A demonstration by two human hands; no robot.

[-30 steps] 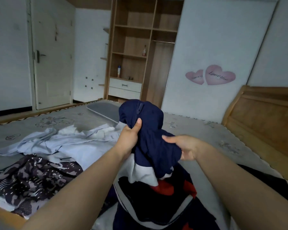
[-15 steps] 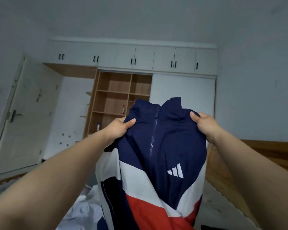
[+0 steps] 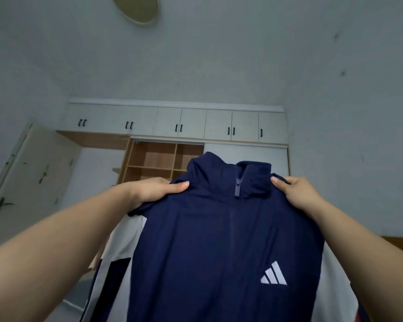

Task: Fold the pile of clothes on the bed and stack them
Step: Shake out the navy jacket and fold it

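Note:
A navy zip-up jacket (image 3: 209, 247) with white side panels and a white three-stripe logo hangs in the air in front of me, front facing me and collar up. My left hand (image 3: 156, 190) pinches its left shoulder beside the collar. At the other side of the collar, my right hand (image 3: 298, 194) grips the right shoulder. The jacket is spread flat between both hands. The bed and the rest of the clothes are out of view below.
The camera is tilted up at the ceiling and its round lamp (image 3: 135, 8). A wardrobe with white upper cabinets (image 3: 177, 122) and open wooden shelves (image 3: 158, 161) stands behind the jacket. A door (image 3: 30, 173) is at the left, and a strip of wooden headboard (image 3: 400, 245) at the right.
I lifted the bunched jacket off the bed and spread it out by the shoulders. My hands moved apart and my head tilted upward, so the bed and other clothes left the view.

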